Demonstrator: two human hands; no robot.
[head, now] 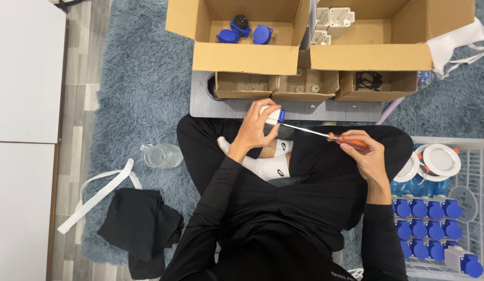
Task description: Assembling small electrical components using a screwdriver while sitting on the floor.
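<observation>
My left hand [254, 129] grips a small white and blue socket part [274, 115] in front of my crossed legs. Around the orange handle of a screwdriver [325, 135] my right hand [364, 152] is closed. The thin metal shaft runs leftward and its tip meets the blue end of the part. Both hands hover above my lap, just short of a grey board [283, 109] that carries small cardboard boxes.
Two large cardboard boxes [242, 57] stand at the back, one with blue parts [244, 31], one with white parts [333, 21]. Three small boxes [307, 86] hold screws and bits. A clear crate [476, 156] at right holds several blue sockets and white round lamps. A plastic bottle [161, 155] and black cloth [140, 229] lie left.
</observation>
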